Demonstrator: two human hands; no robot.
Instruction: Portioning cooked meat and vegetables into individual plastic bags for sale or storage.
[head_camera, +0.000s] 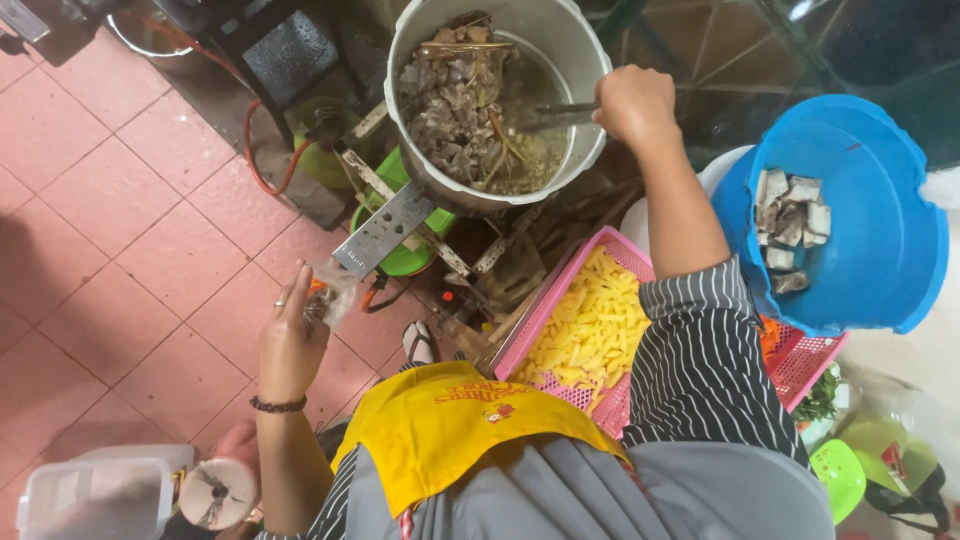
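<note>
Head view, single entry.

Right hand (632, 103): fingers curled tight round the handle of a metal ladle (560, 116), whose bowl end sits sunk in the broth of a large round silver-grey metal pot (575, 45). The pot holds dark meat pieces and stalks and rests on a low metal-framed burner (385, 228), beside a green gas cylinder (325, 150) with an orange hose (262, 172).

Left hand (290, 345): fingers stretched up and pressed together, pinching a small clear plastic bag (335, 295) over the pink tiled floor (110, 200).

Nearby: pink perforated plastic basket (545, 310) of yellow cut strips, just below the pot; blue round plastic basin (880, 250) with grey-white chunks at right; clear lidded box (95, 497) at lower left.

Risks, as judged: the forearm hangs over the pot's rim, so steam or a splash could scald it. A hard stir could rock the pot on its narrow frame and spill broth onto the basket. The thin bag could slip from so light a pinch.
</note>
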